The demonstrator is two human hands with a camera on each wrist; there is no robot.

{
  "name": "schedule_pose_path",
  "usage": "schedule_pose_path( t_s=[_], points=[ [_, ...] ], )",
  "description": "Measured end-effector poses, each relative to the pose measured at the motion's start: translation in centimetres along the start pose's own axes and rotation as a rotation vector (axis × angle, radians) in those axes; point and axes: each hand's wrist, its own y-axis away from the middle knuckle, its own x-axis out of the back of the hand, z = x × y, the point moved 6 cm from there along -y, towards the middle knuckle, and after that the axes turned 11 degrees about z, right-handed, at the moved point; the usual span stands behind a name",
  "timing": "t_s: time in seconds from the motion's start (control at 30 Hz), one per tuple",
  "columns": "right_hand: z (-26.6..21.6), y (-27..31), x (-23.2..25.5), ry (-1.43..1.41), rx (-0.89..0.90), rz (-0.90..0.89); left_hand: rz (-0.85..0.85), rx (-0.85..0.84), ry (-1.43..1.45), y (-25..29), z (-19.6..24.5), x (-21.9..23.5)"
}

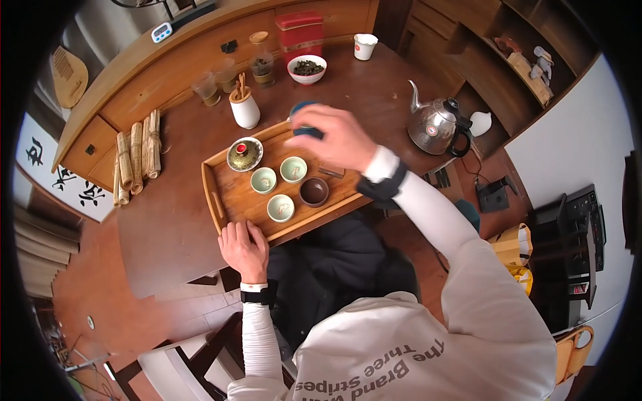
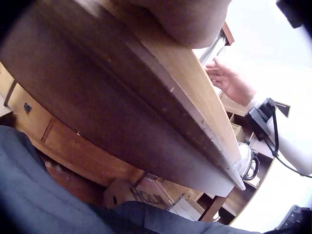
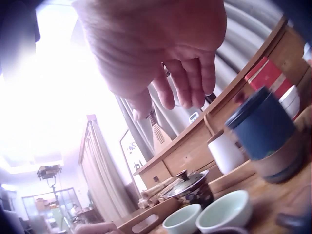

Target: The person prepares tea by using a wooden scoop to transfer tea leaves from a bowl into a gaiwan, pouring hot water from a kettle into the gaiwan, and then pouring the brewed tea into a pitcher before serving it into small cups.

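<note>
My right hand [image 1: 334,134] is raised over the back right of the wooden tray [image 1: 244,200]. In the right wrist view its fingers [image 3: 183,83] hang loosely bent, with nothing between them. Below that hand stands a blue cup with a brown band [image 3: 265,131], partly covered by the hand in the head view. My left hand [image 1: 244,250] rests at the tray's near left corner. The tray carries three pale green cups, including one at the front [image 1: 281,208], a dark brown cup [image 1: 313,192] and a lidded patterned bowl [image 1: 245,154].
Behind the tray stand a white holder with wooden tools [image 1: 245,110], glass jars [image 1: 261,67], a bowl of dark leaves [image 1: 307,69] and a red box [image 1: 299,37]. A steel kettle [image 1: 433,127] is at the right. Rolled bamboo mats [image 1: 137,154] lie at the left.
</note>
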Motion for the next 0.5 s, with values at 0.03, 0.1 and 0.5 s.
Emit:
schedule_pose_path(
  t_s=[0.03,0.1,0.5],
  points=[
    [0.7,0.8,2.4,0.031,-0.046,0.029,-0.006,0.001,-0.011,0.0,0.0,-0.1],
    [2.4,2.8,7.8,0.104,-0.102,0.173,-0.014,-0.007,-0.023,-0.1,0.0,0.0],
    [19.2,20.7,30.6,0.12,-0.798,0.721,-0.028,-0.002,-0.028,-0.6,0.3,-0.1]
  ],
)
